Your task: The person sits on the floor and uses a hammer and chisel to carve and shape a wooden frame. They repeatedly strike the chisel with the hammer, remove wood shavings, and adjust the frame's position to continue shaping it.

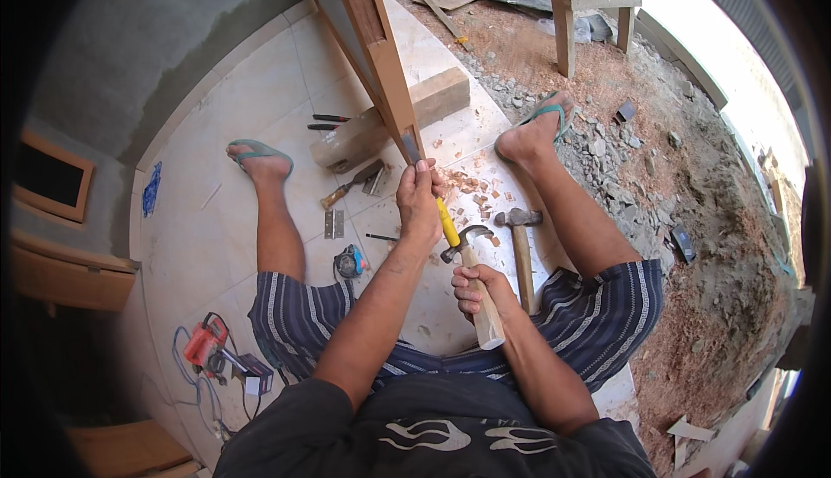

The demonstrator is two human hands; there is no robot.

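My left hand (419,205) is closed round a chisel (447,222) with a yellow handle. Its metal blade lies against the near end of a brown wooden door or frame piece (388,71), at a recess cut in the edge. My right hand (481,292) grips the pale wooden handle of a claw hammer (487,329), whose head is beside the butt of the chisel; whether they touch I cannot tell. Under the frame piece lies a thick wooden block (441,97). A second hammer (523,257) rests on the tiles to the right, near wood chips (467,184).
Left of my hands lie another chisel (351,184), a metal hinge (334,224), a blue round tool (349,261) and a dark pencil-like stick (381,237). A red power tool (206,344) with cables sits at lower left. Rubble (615,166) borders the tiled floor (260,71) on the right.
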